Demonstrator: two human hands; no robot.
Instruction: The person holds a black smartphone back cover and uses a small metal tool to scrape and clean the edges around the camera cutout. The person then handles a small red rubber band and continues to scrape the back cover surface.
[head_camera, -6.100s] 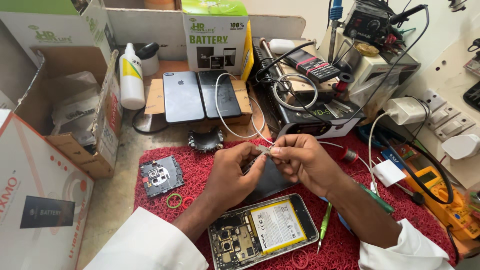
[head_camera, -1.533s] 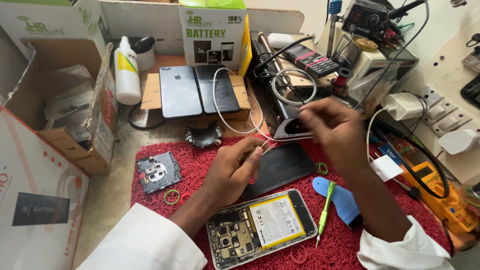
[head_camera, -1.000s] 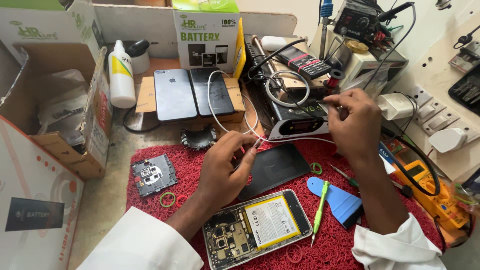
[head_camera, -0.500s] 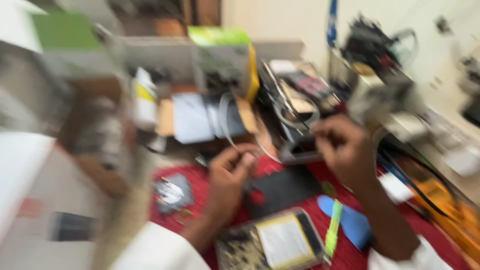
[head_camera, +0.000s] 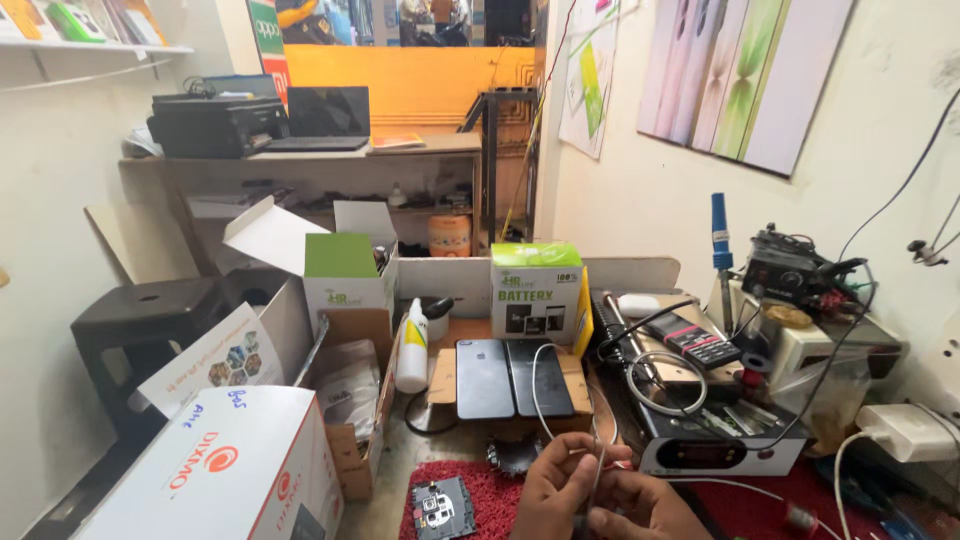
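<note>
Thin white wire (head_camera: 540, 400) runs between crowded boxes to the frame's bottom edge, where left hand (head_camera: 565, 495) and right hand (head_camera: 640, 510) pinch it together.

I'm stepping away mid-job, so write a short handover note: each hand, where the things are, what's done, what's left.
Left hand and right hand: together at the bottom edge, both pinching a thin white wire that loops up over two dark phones.
Small circuit board: on the red mat, left of the hands.
White bottle: upright beside the phones.
Bench power supply: right of the hands.
Done or left: the wire end is hidden in the grip; cannot tell.
</note>
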